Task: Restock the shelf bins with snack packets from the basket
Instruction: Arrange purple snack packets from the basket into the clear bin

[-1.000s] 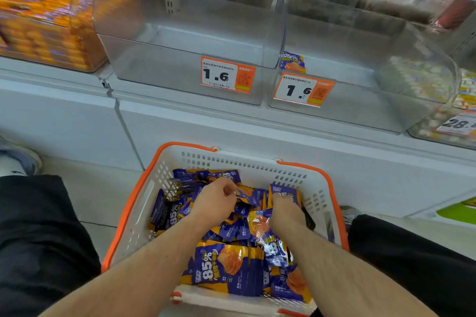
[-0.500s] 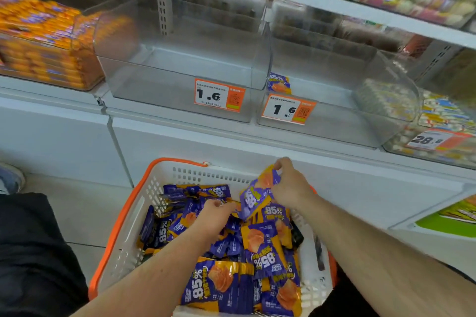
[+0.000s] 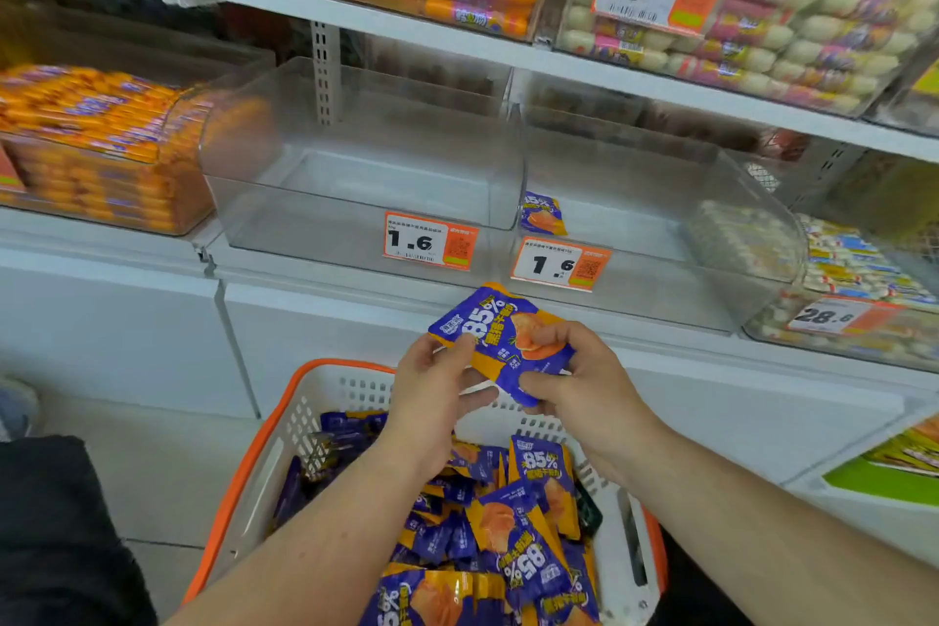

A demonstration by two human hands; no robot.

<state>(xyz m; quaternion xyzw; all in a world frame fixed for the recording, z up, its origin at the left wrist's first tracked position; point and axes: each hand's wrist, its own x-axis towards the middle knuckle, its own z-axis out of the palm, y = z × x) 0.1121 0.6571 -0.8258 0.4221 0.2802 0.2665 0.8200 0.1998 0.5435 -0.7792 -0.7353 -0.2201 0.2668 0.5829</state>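
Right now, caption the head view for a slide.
Both hands hold a snack packet above the basket.

- We see a purple-and-orange snack packet (image 3: 500, 336) with white "85%" lettering above the basket (image 3: 264, 452).
- The basket itself is white with an orange rim — purple-orange packets (image 3: 513, 539) fill it.
- Above it, price tags (image 3: 429, 240) are white and orange with black digits.
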